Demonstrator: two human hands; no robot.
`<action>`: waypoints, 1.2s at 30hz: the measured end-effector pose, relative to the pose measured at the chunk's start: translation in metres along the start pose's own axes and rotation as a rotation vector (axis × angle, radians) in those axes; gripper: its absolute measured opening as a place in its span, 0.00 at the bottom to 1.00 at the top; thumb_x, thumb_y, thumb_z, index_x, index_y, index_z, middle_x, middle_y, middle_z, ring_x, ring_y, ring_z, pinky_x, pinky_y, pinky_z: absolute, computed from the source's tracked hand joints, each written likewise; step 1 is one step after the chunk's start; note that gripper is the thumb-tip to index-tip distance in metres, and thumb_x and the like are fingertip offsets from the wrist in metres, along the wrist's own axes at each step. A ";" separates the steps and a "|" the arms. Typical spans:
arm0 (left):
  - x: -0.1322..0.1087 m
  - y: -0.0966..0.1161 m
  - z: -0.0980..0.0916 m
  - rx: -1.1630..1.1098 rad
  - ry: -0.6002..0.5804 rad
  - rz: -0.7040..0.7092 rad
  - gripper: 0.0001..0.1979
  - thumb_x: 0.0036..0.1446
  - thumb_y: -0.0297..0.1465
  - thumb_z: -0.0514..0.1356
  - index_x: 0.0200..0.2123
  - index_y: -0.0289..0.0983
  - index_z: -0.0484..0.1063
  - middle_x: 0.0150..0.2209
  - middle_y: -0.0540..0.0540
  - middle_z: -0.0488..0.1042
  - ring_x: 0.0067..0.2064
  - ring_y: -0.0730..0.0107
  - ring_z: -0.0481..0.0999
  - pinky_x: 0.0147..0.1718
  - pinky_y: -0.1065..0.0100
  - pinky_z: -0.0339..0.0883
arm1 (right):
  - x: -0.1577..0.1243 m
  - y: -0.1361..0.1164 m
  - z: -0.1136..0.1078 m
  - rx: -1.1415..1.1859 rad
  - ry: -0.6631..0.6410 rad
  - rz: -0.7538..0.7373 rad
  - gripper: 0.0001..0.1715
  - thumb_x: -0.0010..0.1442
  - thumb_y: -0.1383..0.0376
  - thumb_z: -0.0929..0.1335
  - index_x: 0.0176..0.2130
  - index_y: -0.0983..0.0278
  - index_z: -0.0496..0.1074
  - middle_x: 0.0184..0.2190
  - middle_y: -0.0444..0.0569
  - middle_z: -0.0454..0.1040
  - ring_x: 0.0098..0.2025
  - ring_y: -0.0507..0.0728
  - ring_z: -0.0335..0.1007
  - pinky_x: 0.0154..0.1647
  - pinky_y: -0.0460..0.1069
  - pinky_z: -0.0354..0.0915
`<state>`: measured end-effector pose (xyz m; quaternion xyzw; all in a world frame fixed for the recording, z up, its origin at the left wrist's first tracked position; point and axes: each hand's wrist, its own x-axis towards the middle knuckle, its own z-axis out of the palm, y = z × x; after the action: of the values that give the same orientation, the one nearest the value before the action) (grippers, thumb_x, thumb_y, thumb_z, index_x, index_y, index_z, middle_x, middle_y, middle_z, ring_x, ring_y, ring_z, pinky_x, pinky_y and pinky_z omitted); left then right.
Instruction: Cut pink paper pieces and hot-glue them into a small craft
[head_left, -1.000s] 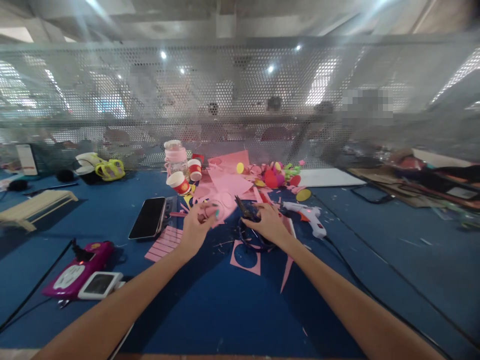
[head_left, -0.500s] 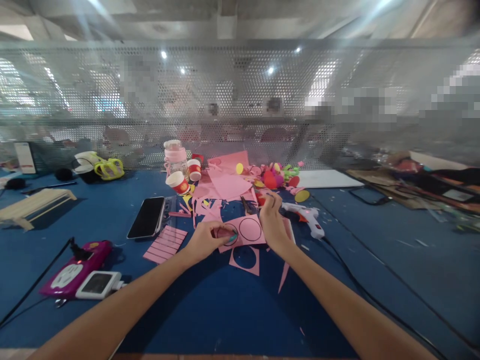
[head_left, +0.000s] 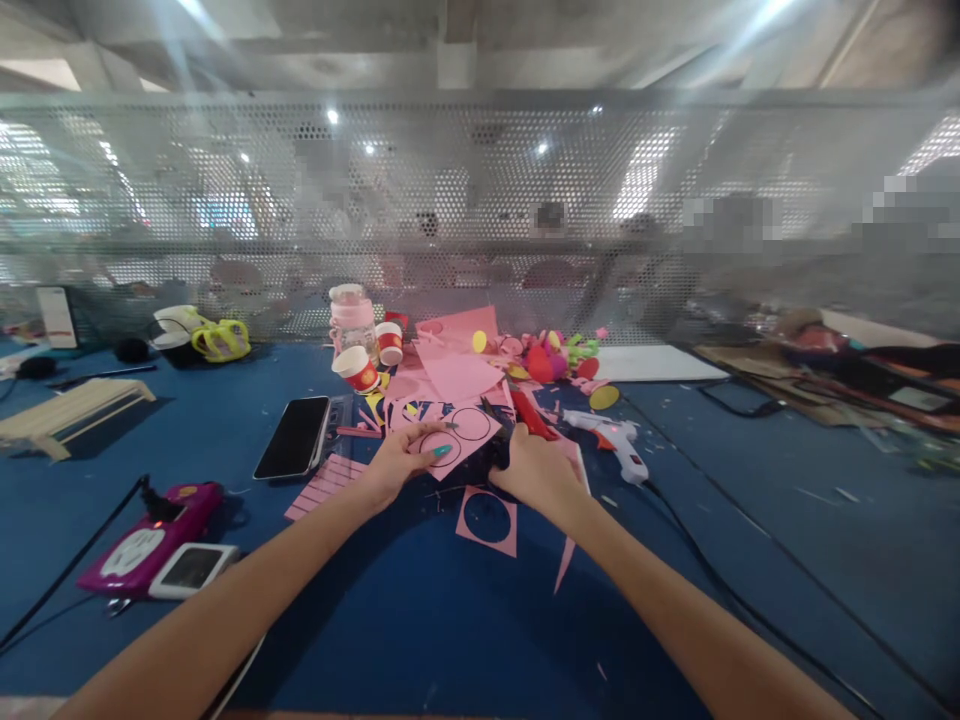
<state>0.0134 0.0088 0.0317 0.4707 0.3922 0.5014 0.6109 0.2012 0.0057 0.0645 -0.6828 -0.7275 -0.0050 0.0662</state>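
My left hand pinches a pink paper sheet marked with two black circle outlines, thumb on top. The sheet is tilted and raised a little off the table. Just to its right, my right hand is closed around dark scissors; the fingers hide most of their handles. Below the hands lies a pink paper square with a round hole cut out. A pink strip lies under my right wrist.
A glue gun with a cord lies at right. Paper cups, a bottle and pink scraps stand or lie behind. To the left are a phone, lined pink paper and a purple power strip.
My left hand has lifted and turned the circle-marked sheet to the left. My right hand has come down and left from the sheet's far right side and taken hold of the scissors.
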 end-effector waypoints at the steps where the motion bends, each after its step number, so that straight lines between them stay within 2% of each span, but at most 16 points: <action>1: -0.001 0.001 0.001 -0.023 -0.005 0.024 0.22 0.37 0.26 0.66 0.41 0.34 0.70 0.46 0.44 0.70 0.43 0.68 0.70 0.40 0.70 0.66 | 0.000 -0.001 0.000 0.005 -0.023 -0.002 0.27 0.44 0.60 0.66 0.42 0.73 0.62 0.30 0.60 0.72 0.36 0.64 0.71 0.27 0.49 0.60; 4: -0.002 0.003 0.001 -0.039 0.016 0.142 0.21 0.37 0.24 0.65 0.39 0.35 0.70 0.45 0.45 0.69 0.41 0.72 0.70 0.40 0.72 0.66 | 0.003 0.003 0.000 0.037 -0.079 -0.009 0.30 0.41 0.63 0.67 0.43 0.76 0.61 0.32 0.62 0.73 0.36 0.65 0.71 0.26 0.49 0.59; 6: -0.002 0.004 -0.001 -0.048 0.037 0.172 0.21 0.36 0.23 0.65 0.39 0.35 0.70 0.44 0.46 0.69 0.37 0.75 0.71 0.36 0.73 0.67 | 0.008 0.008 0.000 0.063 -0.089 0.015 0.30 0.41 0.64 0.66 0.44 0.77 0.62 0.33 0.64 0.73 0.36 0.65 0.71 0.26 0.48 0.58; 10: 0.000 0.006 -0.005 -0.070 0.062 0.161 0.24 0.36 0.21 0.63 0.41 0.37 0.68 0.48 0.47 0.66 0.31 0.80 0.70 0.28 0.77 0.67 | 0.018 0.017 0.000 0.182 -0.066 0.060 0.18 0.48 0.60 0.63 0.35 0.72 0.67 0.31 0.61 0.73 0.34 0.62 0.71 0.26 0.47 0.57; 12: -0.001 0.008 -0.006 -0.055 0.067 0.172 0.26 0.35 0.19 0.63 0.43 0.38 0.68 0.50 0.47 0.65 0.31 0.80 0.70 0.27 0.78 0.66 | 0.021 0.019 0.001 0.255 -0.069 0.068 0.16 0.50 0.58 0.62 0.29 0.69 0.68 0.27 0.57 0.73 0.32 0.60 0.70 0.25 0.47 0.56; 14: -0.001 0.010 -0.006 -0.041 0.070 0.187 0.29 0.35 0.18 0.62 0.45 0.38 0.67 0.51 0.46 0.64 0.35 0.77 0.70 0.28 0.79 0.66 | 0.023 0.021 0.003 0.320 -0.034 0.087 0.14 0.49 0.59 0.63 0.27 0.68 0.68 0.25 0.55 0.73 0.31 0.59 0.70 0.26 0.47 0.57; 17: -0.001 0.011 -0.008 -0.036 0.070 0.201 0.32 0.34 0.18 0.61 0.48 0.38 0.66 0.52 0.46 0.64 0.42 0.71 0.70 0.32 0.78 0.66 | 0.022 0.021 0.007 0.586 0.139 0.059 0.11 0.46 0.64 0.65 0.33 0.67 0.66 0.30 0.53 0.73 0.34 0.57 0.69 0.31 0.47 0.60; 19: 0.000 0.009 -0.008 -0.022 0.065 0.188 0.33 0.35 0.18 0.61 0.49 0.38 0.64 0.53 0.45 0.64 0.44 0.68 0.69 0.34 0.76 0.67 | 0.021 0.019 0.010 0.927 0.220 -0.027 0.15 0.47 0.64 0.65 0.37 0.66 0.63 0.31 0.51 0.72 0.33 0.55 0.69 0.32 0.48 0.61; 20: 0.000 0.008 -0.008 -0.016 0.059 0.179 0.33 0.35 0.19 0.62 0.50 0.38 0.64 0.53 0.45 0.63 0.45 0.67 0.69 0.35 0.75 0.67 | 0.020 0.018 0.011 1.098 0.220 -0.075 0.16 0.48 0.62 0.65 0.38 0.65 0.62 0.30 0.49 0.72 0.32 0.55 0.69 0.31 0.48 0.62; 22: -0.002 0.006 -0.006 -0.006 0.024 0.151 0.33 0.36 0.20 0.62 0.50 0.38 0.64 0.54 0.45 0.62 0.47 0.64 0.68 0.38 0.71 0.68 | 0.020 0.017 0.011 1.375 0.176 -0.144 0.17 0.49 0.58 0.65 0.38 0.63 0.62 0.27 0.47 0.71 0.28 0.54 0.68 0.29 0.48 0.63; 24: -0.004 0.004 -0.001 0.002 -0.042 0.116 0.31 0.37 0.21 0.63 0.49 0.38 0.65 0.55 0.45 0.62 0.49 0.62 0.67 0.43 0.67 0.66 | 0.020 0.016 0.011 1.555 0.119 -0.176 0.15 0.47 0.56 0.67 0.34 0.62 0.64 0.24 0.43 0.69 0.25 0.52 0.66 0.27 0.48 0.63; 29: -0.011 0.001 0.008 0.123 -0.171 0.073 0.23 0.43 0.28 0.63 0.46 0.35 0.69 0.51 0.41 0.67 0.53 0.59 0.64 0.51 0.60 0.59 | 0.020 0.014 0.010 1.779 -0.148 -0.184 0.13 0.46 0.57 0.69 0.28 0.63 0.67 0.13 0.35 0.55 0.13 0.45 0.50 0.17 0.44 0.58; 31: -0.013 0.001 0.008 0.225 -0.208 0.067 0.23 0.41 0.29 0.64 0.45 0.35 0.70 0.49 0.41 0.69 0.52 0.58 0.65 0.51 0.60 0.58 | 0.020 0.013 0.011 1.785 -0.202 -0.137 0.14 0.46 0.56 0.69 0.28 0.64 0.68 0.13 0.37 0.59 0.14 0.46 0.55 0.16 0.44 0.58; 34: -0.013 0.001 0.006 0.374 -0.236 0.095 0.26 0.39 0.29 0.65 0.46 0.37 0.69 0.50 0.42 0.69 0.52 0.59 0.66 0.51 0.60 0.58 | 0.019 0.012 0.011 1.735 -0.191 -0.114 0.16 0.45 0.55 0.69 0.31 0.63 0.68 0.21 0.45 0.70 0.24 0.53 0.68 0.25 0.48 0.65; 36: -0.012 0.000 0.005 0.432 -0.225 0.132 0.27 0.40 0.28 0.65 0.47 0.37 0.68 0.50 0.43 0.69 0.52 0.60 0.66 0.52 0.61 0.57 | 0.020 0.012 0.012 1.698 -0.189 -0.127 0.18 0.45 0.54 0.69 0.34 0.63 0.68 0.26 0.49 0.73 0.30 0.56 0.71 0.30 0.51 0.66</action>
<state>0.0158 -0.0041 0.0329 0.6677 0.3882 0.3894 0.5018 0.2108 0.0275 0.0534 -0.3571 -0.5240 0.5949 0.4939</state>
